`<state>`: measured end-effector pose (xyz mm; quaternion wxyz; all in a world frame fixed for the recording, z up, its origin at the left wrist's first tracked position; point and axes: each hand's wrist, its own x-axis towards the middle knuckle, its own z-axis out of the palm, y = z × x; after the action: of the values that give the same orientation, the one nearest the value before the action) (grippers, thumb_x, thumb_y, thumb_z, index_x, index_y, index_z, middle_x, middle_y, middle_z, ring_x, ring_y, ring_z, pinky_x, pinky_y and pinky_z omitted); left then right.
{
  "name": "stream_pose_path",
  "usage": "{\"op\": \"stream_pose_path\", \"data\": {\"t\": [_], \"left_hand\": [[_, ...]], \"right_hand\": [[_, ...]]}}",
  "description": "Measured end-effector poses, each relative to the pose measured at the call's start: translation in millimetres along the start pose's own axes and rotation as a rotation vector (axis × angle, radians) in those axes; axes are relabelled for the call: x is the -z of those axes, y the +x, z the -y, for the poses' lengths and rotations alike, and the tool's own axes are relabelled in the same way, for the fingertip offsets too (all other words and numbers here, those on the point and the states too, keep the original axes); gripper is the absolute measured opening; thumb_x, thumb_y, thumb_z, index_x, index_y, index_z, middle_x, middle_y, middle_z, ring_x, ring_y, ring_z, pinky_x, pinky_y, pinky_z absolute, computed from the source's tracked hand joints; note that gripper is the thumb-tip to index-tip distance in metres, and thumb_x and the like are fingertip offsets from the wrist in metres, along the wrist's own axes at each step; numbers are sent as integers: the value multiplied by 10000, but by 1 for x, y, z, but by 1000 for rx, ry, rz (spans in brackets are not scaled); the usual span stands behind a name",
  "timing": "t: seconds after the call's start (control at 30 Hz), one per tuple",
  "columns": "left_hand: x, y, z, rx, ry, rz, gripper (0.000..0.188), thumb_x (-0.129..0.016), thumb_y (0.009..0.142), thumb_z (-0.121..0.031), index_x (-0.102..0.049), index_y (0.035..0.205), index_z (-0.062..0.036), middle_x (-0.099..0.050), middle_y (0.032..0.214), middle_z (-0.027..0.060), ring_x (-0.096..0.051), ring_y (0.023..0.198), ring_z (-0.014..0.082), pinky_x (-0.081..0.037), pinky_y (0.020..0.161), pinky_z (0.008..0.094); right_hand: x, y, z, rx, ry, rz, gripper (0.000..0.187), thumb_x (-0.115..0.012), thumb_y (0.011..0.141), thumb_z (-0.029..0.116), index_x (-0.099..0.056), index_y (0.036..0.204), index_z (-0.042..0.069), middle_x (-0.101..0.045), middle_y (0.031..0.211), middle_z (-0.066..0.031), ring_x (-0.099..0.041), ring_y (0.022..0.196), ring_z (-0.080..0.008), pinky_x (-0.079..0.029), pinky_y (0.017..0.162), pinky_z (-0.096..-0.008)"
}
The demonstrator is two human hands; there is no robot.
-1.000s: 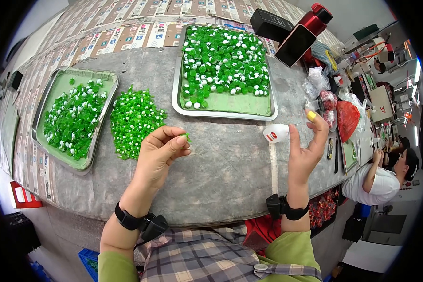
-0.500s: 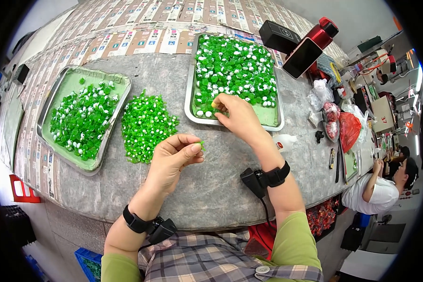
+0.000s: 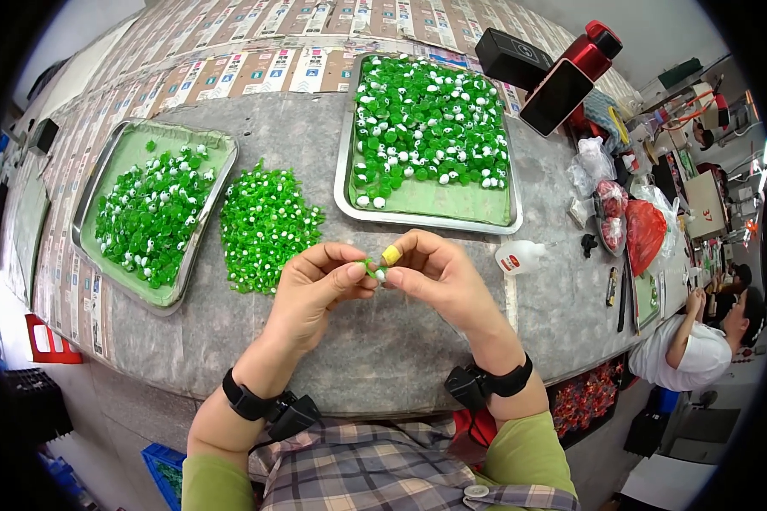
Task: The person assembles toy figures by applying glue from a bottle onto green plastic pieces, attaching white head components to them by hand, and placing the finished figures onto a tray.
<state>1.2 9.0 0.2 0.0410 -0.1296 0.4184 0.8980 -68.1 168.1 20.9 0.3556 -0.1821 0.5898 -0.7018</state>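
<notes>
My two hands meet over the grey table, just in front of the right tray. Pinched in my left hand (image 3: 311, 298) is a small green plastic piece (image 3: 369, 266). My right hand (image 3: 447, 285), with a yellow finger cover (image 3: 391, 255) on one finger, pinches a small white ball-shaped piece (image 3: 380, 275) against the green one; whether they are joined is too small to tell. Left of my hands lies a heap of small green pieces with white spots (image 3: 268, 230). Beyond them, the right metal tray (image 3: 343, 187) holds many green and white ball-like pieces.
A second metal tray (image 3: 81, 200) with similar pieces stands at the left. A white squeeze bottle (image 3: 521, 256) lies right of my hand. Farther right are a phone (image 3: 557, 97), a red bottle (image 3: 590, 53), a black box (image 3: 513, 58) and plastic bags (image 3: 646, 234). A person (image 3: 690, 349) sits at the far right.
My right hand has come back from the right tray's near edge to my left hand, bringing a white piece against the green one. My left hand has stayed nearly still.
</notes>
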Motion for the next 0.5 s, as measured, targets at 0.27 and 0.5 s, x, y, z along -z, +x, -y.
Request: {"op": "stream_pose_path", "data": {"t": [0.27, 0.5], "left_hand": [[2, 2, 1, 7, -88, -31, 131, -550, 772, -84, -518, 885, -26, -579, 780, 68, -584, 693, 127, -500, 630, 230], [2, 2, 2, -11, -34, -52, 132, -558, 766, -76, -525, 880, -19, -582, 767, 69, -583, 686, 129, -497, 623, 232]], "right_hand": [[-6, -1, -10, 37, 75, -67, 182, -561, 763, 61, -511, 929, 4, -546, 845, -9, -521, 771, -53, -424, 648, -174], [-8, -3, -5, 89, 71, -147, 187, -578, 749, 53, -520, 919, -1, -550, 845, -18, -530, 760, -64, -428, 658, -177]]}}
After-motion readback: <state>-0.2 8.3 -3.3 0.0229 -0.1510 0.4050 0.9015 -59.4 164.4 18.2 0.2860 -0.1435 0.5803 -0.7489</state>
